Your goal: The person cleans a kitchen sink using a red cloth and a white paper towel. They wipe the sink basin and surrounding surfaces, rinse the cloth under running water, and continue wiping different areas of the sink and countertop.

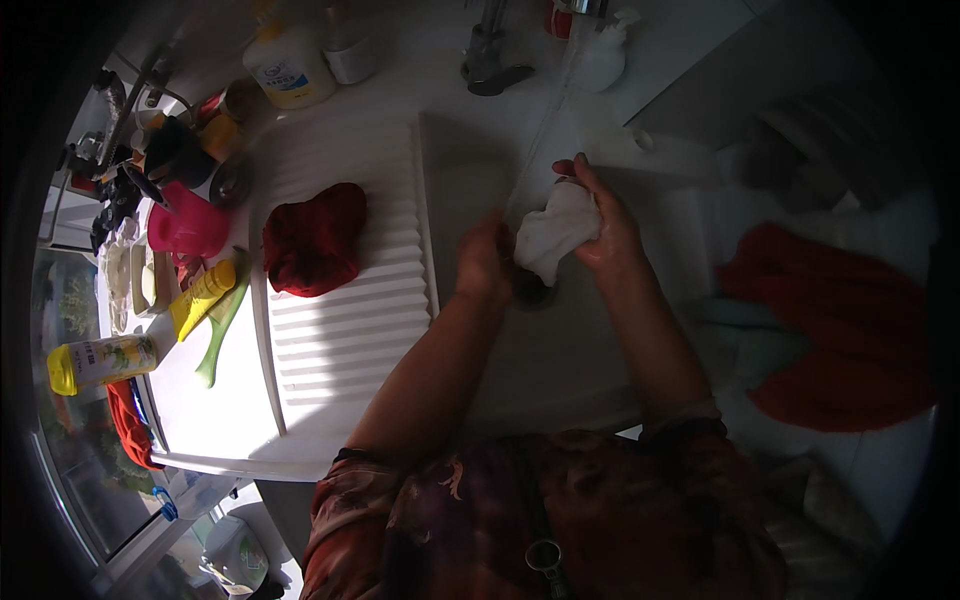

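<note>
Over the sink basin [469, 161], my right hand [615, 225] holds a wet, bunched white cloth [559, 225] against its palm, thumb and fingertips up. My left hand [484, 255] is curled at the cloth's left edge; its fingertips are in shadow, so I cannot tell whether they grip it. A thin stream of water [551, 124] falls slantwise from the faucet spout [589, 6] towards my left hand. Below the cloth is a dark round spot, perhaps the drain. On the ribbed washboard [352, 337] to the left lies a crumpled dark red cloth [315, 240].
Left of the washboard are a green-handled brush [217, 345], a yellow tube [199, 300], a pink cup [187, 225] and a yellow-capped bottle [105, 364]. Pump bottles [289, 75] and the faucet lever [502, 79] stand behind. A red cloth [840, 330] lies at the right.
</note>
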Demonstrator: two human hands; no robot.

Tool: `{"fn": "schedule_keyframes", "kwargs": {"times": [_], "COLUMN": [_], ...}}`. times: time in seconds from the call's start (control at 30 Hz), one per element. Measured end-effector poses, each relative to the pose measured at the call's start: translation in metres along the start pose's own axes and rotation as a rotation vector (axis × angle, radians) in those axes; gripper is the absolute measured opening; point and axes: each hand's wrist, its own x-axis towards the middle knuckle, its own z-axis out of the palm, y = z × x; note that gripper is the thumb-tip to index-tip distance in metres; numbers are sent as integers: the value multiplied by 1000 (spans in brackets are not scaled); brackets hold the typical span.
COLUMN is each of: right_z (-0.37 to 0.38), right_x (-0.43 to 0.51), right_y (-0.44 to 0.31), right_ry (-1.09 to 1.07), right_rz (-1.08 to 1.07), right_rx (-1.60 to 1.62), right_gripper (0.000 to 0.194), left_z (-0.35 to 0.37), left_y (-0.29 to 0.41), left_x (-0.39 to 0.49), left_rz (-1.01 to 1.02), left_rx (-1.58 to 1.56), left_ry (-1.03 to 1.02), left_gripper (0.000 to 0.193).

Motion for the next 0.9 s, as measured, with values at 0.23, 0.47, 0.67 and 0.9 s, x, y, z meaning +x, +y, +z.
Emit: {"fn": "schedule_keyframes", "kwargs": {"times": [0.23,0.47,0.67,0.9], "right_z": [24,43,36,24], "right_x": [-1,-29,-7,9], "right_y": [3,49,87,77], "right_ry": [52,-24,141,147], "right_rz": [7,-263,-652,-586], "right_rx": [279,-401,-1431,-1548], "right_gripper": [30,22,26,27], "left_z": [17,7,9,1], "left_y": [7,-1,10,8], "left_x": [-39,-17,-30,-31], "left_rz": [-72,27,-25,-90], "left_rx": [-28,-279,-104,-296], "left_ry": [-232,-149,-245,-216], "left_gripper": [42,38,31,35]}}
